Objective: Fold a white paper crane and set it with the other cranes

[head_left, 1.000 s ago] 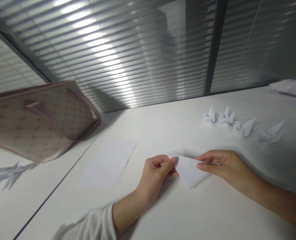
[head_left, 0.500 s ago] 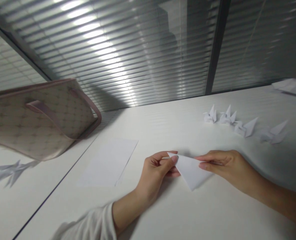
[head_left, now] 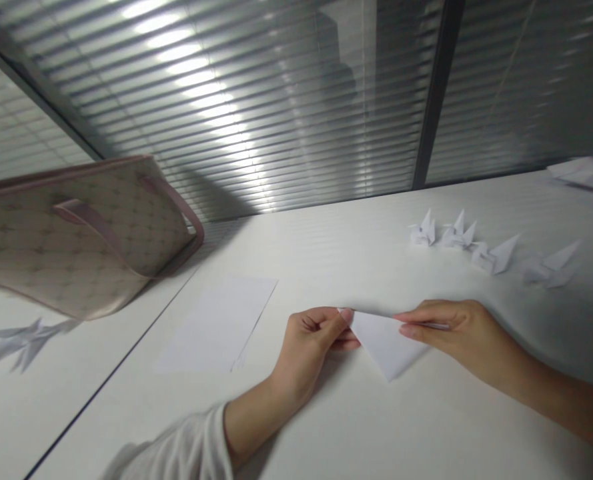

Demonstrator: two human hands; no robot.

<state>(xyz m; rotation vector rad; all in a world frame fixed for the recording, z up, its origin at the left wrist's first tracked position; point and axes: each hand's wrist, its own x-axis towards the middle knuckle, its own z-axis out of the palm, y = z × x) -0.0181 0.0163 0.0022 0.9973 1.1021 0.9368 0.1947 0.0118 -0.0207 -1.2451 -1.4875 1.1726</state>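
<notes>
A piece of white paper [head_left: 387, 343], folded into a triangle, is held just above the white table between both hands. My left hand [head_left: 312, 347] pinches its left corner, thumb on top and fingers curled behind. On the other side, my right hand [head_left: 449, 327] grips the upper right edge between thumb and fingers, hiding the right corner. One point of the triangle faces down toward me. Beyond my right hand stand several folded paper cranes, among them one crane [head_left: 423, 230] at the left end and a larger one [head_left: 496, 257].
Flat white sheets [head_left: 221, 323] lie left of my hands. A patterned bag [head_left: 86, 247] with pink handles stands at the back left, a folded paper shape [head_left: 26, 343] before it. More paper [head_left: 583, 172] lies far right. Blinds [head_left: 296, 100] line the table's back edge.
My left thumb has shifted slightly toward the tip of the paper's left corner, covering more of it. The right hand keeps its grip almost unchanged.
</notes>
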